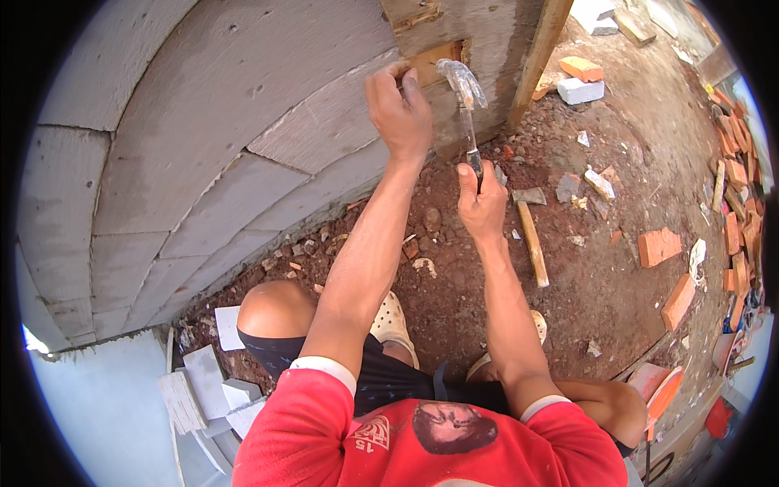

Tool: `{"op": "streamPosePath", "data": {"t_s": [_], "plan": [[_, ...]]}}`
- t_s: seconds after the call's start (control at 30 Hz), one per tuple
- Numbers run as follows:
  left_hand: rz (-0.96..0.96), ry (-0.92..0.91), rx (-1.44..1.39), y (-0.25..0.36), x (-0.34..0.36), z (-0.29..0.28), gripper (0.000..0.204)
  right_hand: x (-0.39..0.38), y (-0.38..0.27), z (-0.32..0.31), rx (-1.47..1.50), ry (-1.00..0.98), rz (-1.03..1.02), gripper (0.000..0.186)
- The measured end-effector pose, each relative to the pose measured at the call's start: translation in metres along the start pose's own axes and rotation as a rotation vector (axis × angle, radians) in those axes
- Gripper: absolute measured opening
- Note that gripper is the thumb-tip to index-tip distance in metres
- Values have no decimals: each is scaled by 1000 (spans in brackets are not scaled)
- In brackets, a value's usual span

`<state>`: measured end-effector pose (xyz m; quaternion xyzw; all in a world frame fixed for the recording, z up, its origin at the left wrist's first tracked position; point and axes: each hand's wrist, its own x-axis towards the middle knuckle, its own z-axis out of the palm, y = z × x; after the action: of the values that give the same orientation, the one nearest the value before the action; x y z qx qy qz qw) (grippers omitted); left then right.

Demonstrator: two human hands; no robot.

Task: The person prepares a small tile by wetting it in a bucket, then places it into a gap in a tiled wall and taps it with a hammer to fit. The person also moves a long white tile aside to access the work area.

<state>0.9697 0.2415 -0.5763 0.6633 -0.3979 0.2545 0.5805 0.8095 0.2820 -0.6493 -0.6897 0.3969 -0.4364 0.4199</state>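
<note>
My right hand [484,204] is wrapped round the dark grip of a claw hammer [467,122]. The hammer stands head up, its metal head close to a wooden board [487,40] fixed at the end of the block wall [235,89]. My left hand [400,114] is raised against the wall beside the hammer head, thumb and fingers pinched together; whatever is between them is too small or hidden to make out. A lighter piece of wood [428,66] shows just behind those fingertips.
On the soil lies a wooden-handled tool [532,243] with a grey metal head. Orange bricks [660,247] and a white block [580,91] are scattered to the right, beside a brick pile [737,203]. Pale block offcuts [207,381] lie at lower left. An upright timber [540,61] edges the board.
</note>
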Motion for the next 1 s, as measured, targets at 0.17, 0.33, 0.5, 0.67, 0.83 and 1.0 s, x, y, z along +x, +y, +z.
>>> {"op": "streamPosePath", "data": {"t_s": [0.17,0.33,0.5,0.67,0.83,1.0], "plan": [[-147,-29,18,6,5,-7,13,-1,4,-3,21,14,-63,33],[-234,-4,0,9,4,-5,14,-1,16,-3,73,60,-178,36],[-97,59,4,3,4,0,9,1,23,4,70,-3,-8,35],[-55,77,8,-3,3,1,8,4,23,9,123,93,-131,31],[-46,78,-17,-4,2,1,8,2,22,7,19,23,-61,30],[-69,77,-30,-4,2,1,8,1,23,6,243,150,-364,36]]}}
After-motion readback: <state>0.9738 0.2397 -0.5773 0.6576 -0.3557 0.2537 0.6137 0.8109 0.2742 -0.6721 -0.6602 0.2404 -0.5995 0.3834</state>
